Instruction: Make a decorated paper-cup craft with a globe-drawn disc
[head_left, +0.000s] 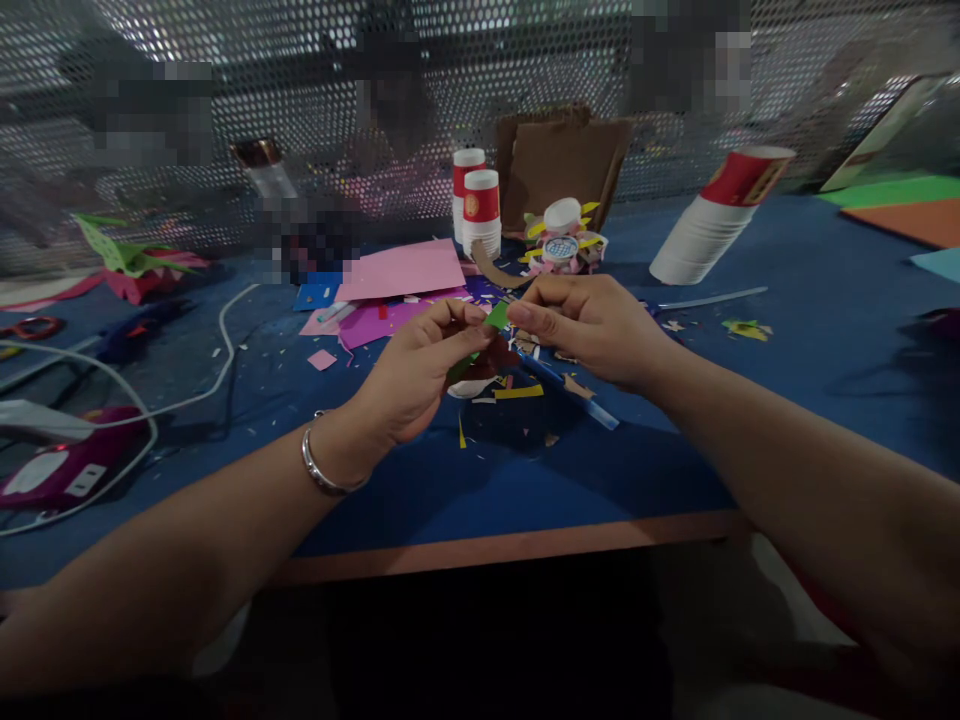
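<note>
Between my two hands is a small piece of green paper, held above the blue table. My left hand, with a silver bracelet at the wrist, pinches it between thumb and fingers; a dark reddish-brown piece shows just below, partly hidden. My right hand is closed in a pinch at the paper's upper right edge. Beneath the hands lie paper scraps, a yellow strip and a blue stick-like tool with a clear end.
Pink paper sheets lie behind my left hand. Paper cups stand at the back, near a small cup craft and brown cardboard. A leaning cup stack is at right. A white cable and purple device lie left.
</note>
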